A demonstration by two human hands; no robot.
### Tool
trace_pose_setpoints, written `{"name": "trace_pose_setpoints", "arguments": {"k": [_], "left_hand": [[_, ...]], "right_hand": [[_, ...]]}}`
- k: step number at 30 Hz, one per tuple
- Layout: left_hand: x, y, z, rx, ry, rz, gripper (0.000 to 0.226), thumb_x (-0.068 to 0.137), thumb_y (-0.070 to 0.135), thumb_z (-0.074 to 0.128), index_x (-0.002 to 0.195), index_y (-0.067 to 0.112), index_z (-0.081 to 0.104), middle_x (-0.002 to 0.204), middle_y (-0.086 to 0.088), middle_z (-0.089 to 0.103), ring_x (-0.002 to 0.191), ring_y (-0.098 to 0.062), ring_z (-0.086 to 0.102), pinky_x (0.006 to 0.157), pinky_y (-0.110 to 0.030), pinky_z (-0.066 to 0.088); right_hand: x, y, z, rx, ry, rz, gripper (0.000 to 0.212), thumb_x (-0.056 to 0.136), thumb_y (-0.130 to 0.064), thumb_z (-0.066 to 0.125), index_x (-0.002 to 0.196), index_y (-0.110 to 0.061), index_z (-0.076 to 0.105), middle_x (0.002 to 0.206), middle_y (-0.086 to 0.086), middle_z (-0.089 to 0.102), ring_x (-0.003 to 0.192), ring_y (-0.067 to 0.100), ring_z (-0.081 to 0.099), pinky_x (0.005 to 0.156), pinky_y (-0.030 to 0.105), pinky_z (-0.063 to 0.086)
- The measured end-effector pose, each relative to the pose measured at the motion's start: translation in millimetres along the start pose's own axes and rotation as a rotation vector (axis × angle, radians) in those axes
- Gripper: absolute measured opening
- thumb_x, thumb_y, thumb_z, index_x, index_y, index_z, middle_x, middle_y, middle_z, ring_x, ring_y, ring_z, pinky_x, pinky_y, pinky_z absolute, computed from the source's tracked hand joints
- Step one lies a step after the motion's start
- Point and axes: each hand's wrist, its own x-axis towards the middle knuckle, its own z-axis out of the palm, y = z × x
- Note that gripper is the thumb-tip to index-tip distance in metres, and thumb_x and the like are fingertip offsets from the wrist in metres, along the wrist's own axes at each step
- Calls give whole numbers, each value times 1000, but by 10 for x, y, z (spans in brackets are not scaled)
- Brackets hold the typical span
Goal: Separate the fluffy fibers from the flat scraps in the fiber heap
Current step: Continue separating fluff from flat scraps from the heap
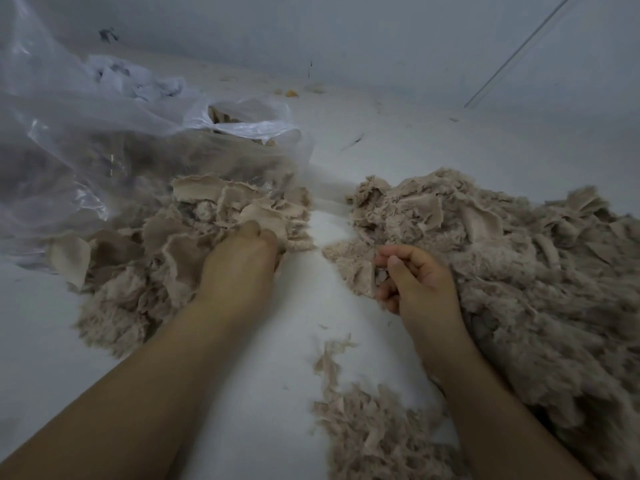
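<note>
Head view: white floor (270,341) meets pale wall (381,36).

We are losing the left hand's (242,258) fingertips inside the left fiber pile (166,258). The right fiber heap (519,271) is running off the right and bottom edges. The clear plastic bag (86,133) is veiling its contents, so we are failing to identify the small orange bits (291,93) far away.
</note>
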Motion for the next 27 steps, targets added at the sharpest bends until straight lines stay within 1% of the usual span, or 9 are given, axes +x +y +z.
{"name": "trace_pose_setpoints", "arguments": {"k": [3, 5, 8, 12, 15, 18, 22, 25, 27], "left_hand": [[-28, 281, 25, 38, 111, 165, 10, 69, 2, 68, 77, 0, 63, 82, -19, 57, 74, -37, 56, 57, -36, 31], [-45, 510, 103, -2, 124, 307, 23, 72, 9, 64, 94, 8, 67, 90, -9, 61, 83, -32, 55, 64, -37, 39], [-50, 683, 215, -117, -45, 357, 28, 90, 26, 52, 117, 23, 61, 102, 6, 61, 91, -19, 49, 72, -37, 44], [-15, 592, 286, -215, -181, 389, 22, 94, 14, 50, 104, 16, 70, 101, -2, 65, 96, -21, 53, 84, -38, 45], [-62, 607, 208, -391, -83, 294, 14, 92, 8, 56, 91, 4, 69, 88, -11, 64, 83, -27, 58, 74, -44, 47], [-140, 587, 124, -578, 110, 178, 11, 93, 5, 56, 84, 1, 62, 76, -4, 58, 70, -20, 53, 63, -34, 45], [-194, 580, 68, -610, 194, 166, 11, 93, -1, 55, 83, 2, 59, 72, 2, 50, 65, -8, 41, 60, -16, 34], [-191, 579, 34, -654, 322, 109, 10, 93, 0, 52, 84, 0, 57, 74, -1, 50, 66, -9, 39, 63, -11, 34], [-186, 570, 27, -686, 396, 80, 10, 93, 0, 51, 84, 0, 54, 74, -4, 49, 66, -11, 40, 63, -11, 34]], "right_hand": [[-4, -3, 20, -35, -17, -9, 22, 101, -6, 48, 95, -19, 66, 88, -4, 70, 48, 7, 54, 46, 22, 45], [-3, 8, 22, -70, -36, -25, 23, 101, -7, 49, 95, -21, 66, 89, 5, 71, 49, 10, 54, 48, 25, 47], [18, 32, 31, -91, -55, -16, 21, 101, -9, 48, 98, -21, 65, 89, 12, 70, 49, 10, 53, 49, 24, 47], [27, 76, 53, -181, -116, 33, 21, 103, -15, 45, 104, -29, 61, 100, -4, 71, 49, 8, 57, 47, 17, 44], [34, 109, 47, -306, -136, 21, 23, 104, -18, 43, 113, -24, 63, 85, -10, 71, 50, 9, 61, 44, 17, 43], [44, 143, 35, -355, -147, 24, 28, 104, -20, 42, 122, -21, 63, 67, -9, 70, 53, 10, 65, 47, 18, 46], [51, 162, 23, -364, -153, 25, 30, 104, -20, 44, 126, -23, 63, 64, -9, 71, 53, 8, 65, 49, 18, 49], [50, 151, 29, -381, -147, 18, 31, 103, -19, 45, 128, -25, 63, 64, -4, 70, 51, 8, 65, 49, 17, 49], [44, 135, 42, -378, -150, 22, 34, 103, -13, 43, 129, -23, 61, 68, -10, 66, 49, 6, 63, 49, 16, 48]]}}
